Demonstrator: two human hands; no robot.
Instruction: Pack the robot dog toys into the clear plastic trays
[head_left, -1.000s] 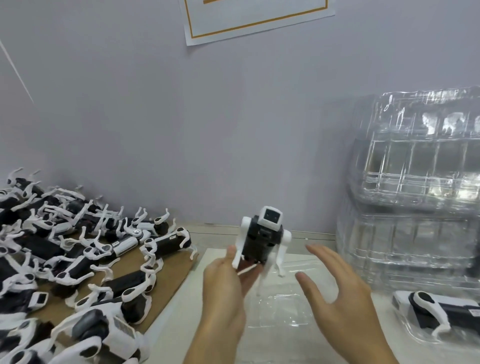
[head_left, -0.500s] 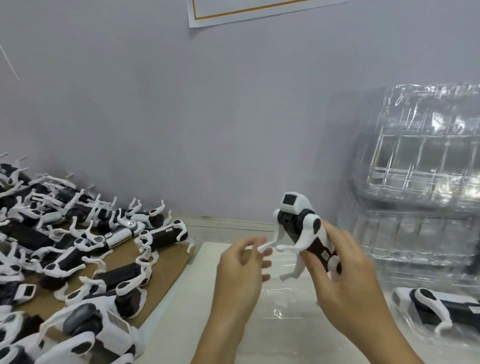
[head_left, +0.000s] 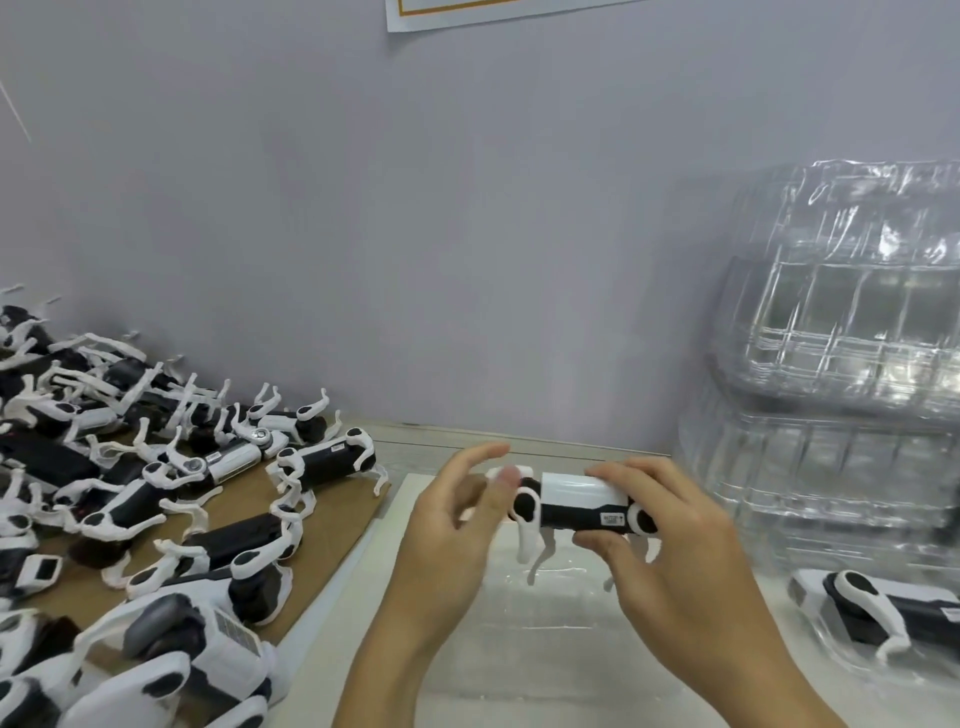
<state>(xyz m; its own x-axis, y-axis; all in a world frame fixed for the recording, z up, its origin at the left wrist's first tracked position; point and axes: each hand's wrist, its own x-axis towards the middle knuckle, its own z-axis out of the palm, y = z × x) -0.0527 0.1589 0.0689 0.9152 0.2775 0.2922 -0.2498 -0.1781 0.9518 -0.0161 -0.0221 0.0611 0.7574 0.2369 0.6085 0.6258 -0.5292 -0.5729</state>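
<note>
Obs: right hand (head_left: 670, 551) grips the robot dog toy (head_left: 576, 506) at its rear half, fingers curled over the white back, thumb under the black body. Toy is held level in mid-air, centre frame, legs hanging down. Left hand (head_left: 452, 525) is at the head end, fingers loosely bent and blurred; cannot tell if they pinch the head or just touch it.

Directly below the toy lies a clear plastic tray (head_left: 545, 618) on the white counter (head_left: 374, 597), hard to read due to glare. Lower right of frame: a second tray w/ one dog already packed (head_left: 883, 613). Right edge: tall stack of empty trays (head_left: 841, 364). Left: pile of unpacked dogs (head_left: 156, 493) on a cardboard sheet (head_left: 332, 530).

Assessment: step in hand looks like folding legs/orienting the toy prior to seating. Recs: fold legs flat against body first, as per the packed unit; match head end to the cavity shape; lower straight; press on the body, not the thin legs, which look liable to snap or catch the rim.
</note>
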